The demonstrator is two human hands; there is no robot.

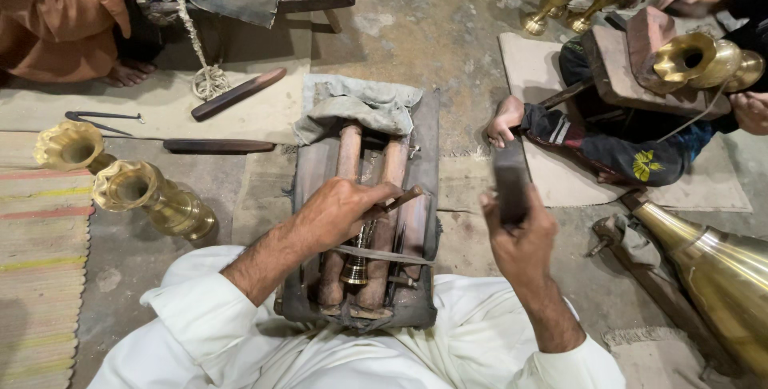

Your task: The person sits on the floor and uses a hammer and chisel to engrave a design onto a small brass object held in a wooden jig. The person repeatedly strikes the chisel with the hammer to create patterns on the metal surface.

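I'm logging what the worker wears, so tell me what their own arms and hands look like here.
Both arms come out of loose white cloth sleeves, pushed back to leave the forearms bare. The left hand and right hand are bare: no gloves, and no rings, watch or bands visible from this angle.

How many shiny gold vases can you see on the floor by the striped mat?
2. One vase lies at the mat's edge on the left; the other vase lies right beside it, nearer the worker. More brass pieces sit elsewhere, partly cut off.

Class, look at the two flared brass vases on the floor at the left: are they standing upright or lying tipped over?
Tipped over. Both brass vases lie on their sides, open flared mouths facing sideways, bodies stretched along the floor.
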